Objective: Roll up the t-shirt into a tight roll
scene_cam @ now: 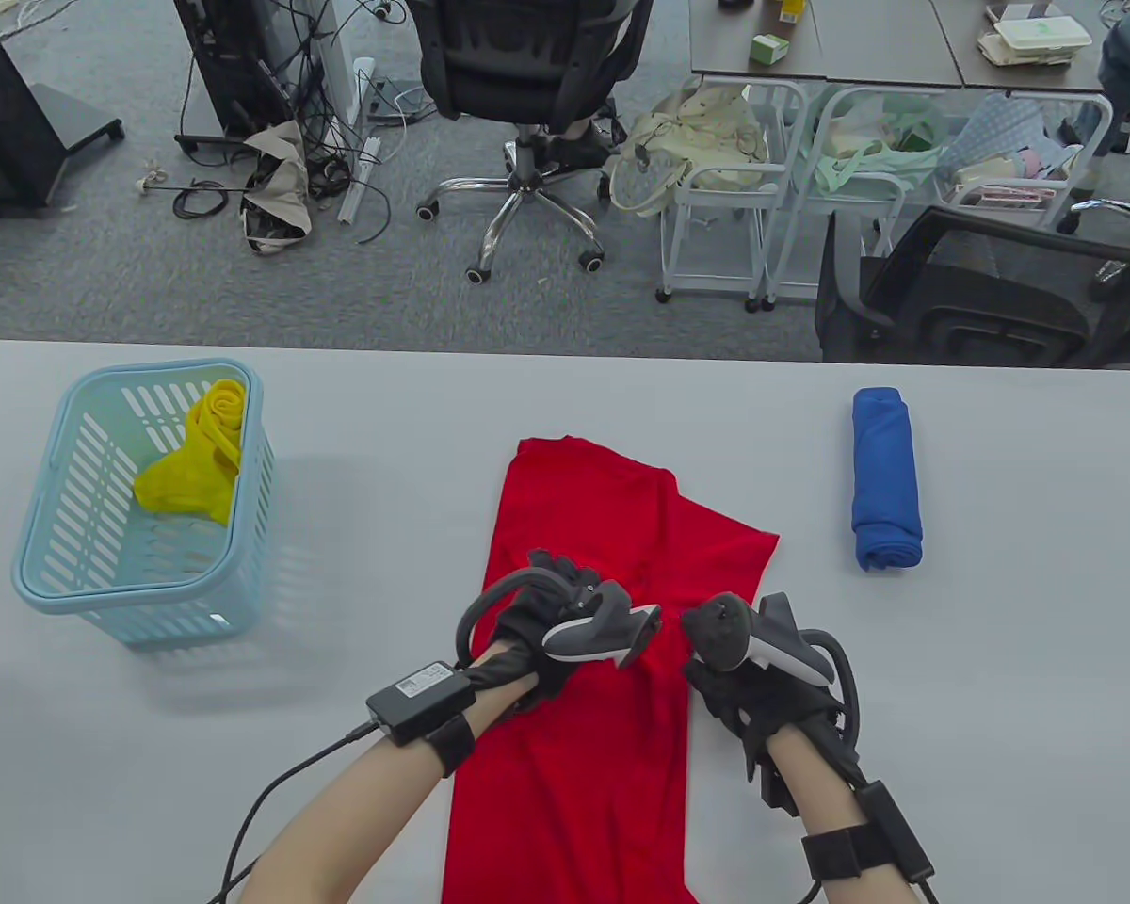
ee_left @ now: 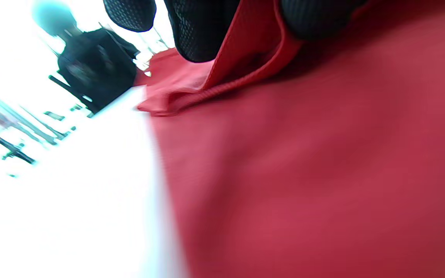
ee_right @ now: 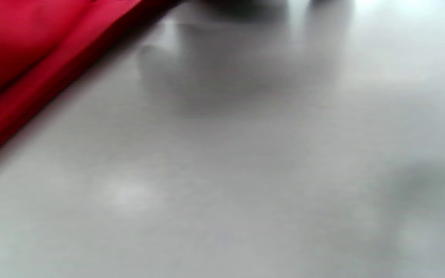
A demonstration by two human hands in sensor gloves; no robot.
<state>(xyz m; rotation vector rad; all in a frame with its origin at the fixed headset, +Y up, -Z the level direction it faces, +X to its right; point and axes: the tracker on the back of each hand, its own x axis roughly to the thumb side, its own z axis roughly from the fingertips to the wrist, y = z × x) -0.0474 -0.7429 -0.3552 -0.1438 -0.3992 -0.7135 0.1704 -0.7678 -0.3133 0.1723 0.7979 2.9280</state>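
A red t-shirt (scene_cam: 579, 527) lies folded into a long strip down the middle of the grey table (scene_cam: 951, 716), running off the near edge. My left hand (scene_cam: 554, 589) sits on its left half. In the left wrist view its fingertips (ee_left: 199, 34) pinch a raised fold of the red cloth (ee_left: 245, 65). My right hand (scene_cam: 727, 692) is at the shirt's right edge, its fingers hidden under the tracker. The right wrist view shows only the shirt's edge (ee_right: 33, 69) and bare table.
A rolled blue shirt (scene_cam: 887, 480) lies to the right of the red one. A light blue basket (scene_cam: 47, 574) at the left holds a yellow cloth (scene_cam: 198, 452). Office chairs and carts stand beyond the far table edge.
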